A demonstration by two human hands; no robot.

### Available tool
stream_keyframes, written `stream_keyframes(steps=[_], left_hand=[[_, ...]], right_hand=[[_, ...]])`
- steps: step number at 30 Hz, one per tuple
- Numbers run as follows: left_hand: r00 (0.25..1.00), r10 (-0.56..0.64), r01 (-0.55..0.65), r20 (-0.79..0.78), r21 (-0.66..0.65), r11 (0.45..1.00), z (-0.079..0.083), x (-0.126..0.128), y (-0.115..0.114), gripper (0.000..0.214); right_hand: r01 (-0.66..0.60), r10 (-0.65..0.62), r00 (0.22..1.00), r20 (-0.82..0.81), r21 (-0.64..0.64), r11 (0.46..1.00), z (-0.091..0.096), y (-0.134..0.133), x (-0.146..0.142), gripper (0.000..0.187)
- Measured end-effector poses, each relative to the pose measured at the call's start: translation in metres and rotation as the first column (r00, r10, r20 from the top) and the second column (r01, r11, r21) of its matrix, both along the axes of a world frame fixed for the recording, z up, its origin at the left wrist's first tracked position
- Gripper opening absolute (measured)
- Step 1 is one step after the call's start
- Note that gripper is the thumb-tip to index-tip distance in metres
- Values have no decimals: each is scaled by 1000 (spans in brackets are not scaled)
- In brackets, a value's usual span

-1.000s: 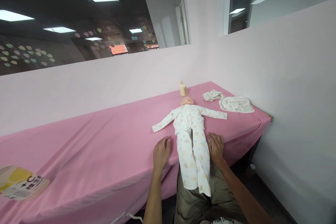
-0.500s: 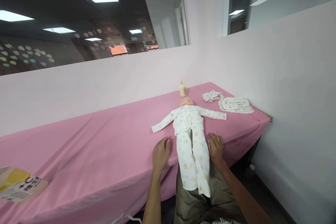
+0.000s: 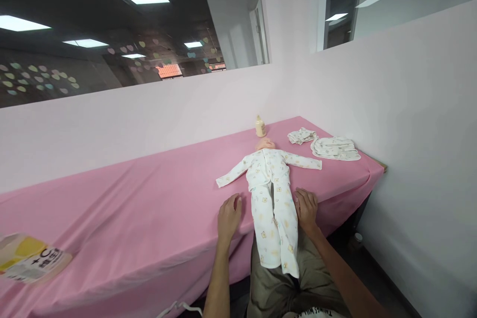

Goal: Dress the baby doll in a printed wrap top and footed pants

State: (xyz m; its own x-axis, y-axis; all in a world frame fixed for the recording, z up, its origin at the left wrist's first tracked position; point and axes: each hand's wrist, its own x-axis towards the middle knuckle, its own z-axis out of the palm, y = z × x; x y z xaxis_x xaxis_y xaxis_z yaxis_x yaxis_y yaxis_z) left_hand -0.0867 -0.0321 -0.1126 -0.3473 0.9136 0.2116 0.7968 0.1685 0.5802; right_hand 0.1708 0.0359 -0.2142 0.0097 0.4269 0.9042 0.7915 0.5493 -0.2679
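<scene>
A baby doll [image 3: 271, 179] in white printed pyjamas lies on its back on the pink table cover [image 3: 149, 203], arms spread, legs hanging over the near edge onto my lap. My left hand [image 3: 228, 217] rests flat on the cover just left of the doll's legs, fingers apart, holding nothing. My right hand [image 3: 306, 209] lies flat on the cover just right of the legs, also empty. Neither hand grips the doll.
A small cream bottle [image 3: 260, 126] stands behind the doll's head. Folded baby clothes [image 3: 334, 148] and a smaller cloth [image 3: 301, 135] lie at the far right corner. A printed packet [image 3: 32, 258] sits at the far left. White partition walls border the table at the back and right.
</scene>
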Motion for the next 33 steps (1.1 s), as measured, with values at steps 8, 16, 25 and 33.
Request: stream_keyframes(steps=[8, 16, 25, 33], left_hand=[[1000, -1, 1, 8, -8, 1000, 2, 2, -1, 45], [1000, -8, 8, 4, 10, 1000, 1, 1, 0, 45], [1000, 1, -1, 17, 11, 1000, 2, 1, -2, 45], [1000, -3, 3, 24, 8, 1000, 2, 1, 0, 48]], right_hand=[[-3, 3, 1000, -6, -21, 1000, -1, -1, 1, 26], [-9, 9, 1000, -7, -35, 999, -3, 0, 1, 28], [-2, 2, 1000, -3, 13, 1000, 1, 0, 1, 28], [-8, 8, 1000, -9, -11, 1000, 0, 0, 1, 29]])
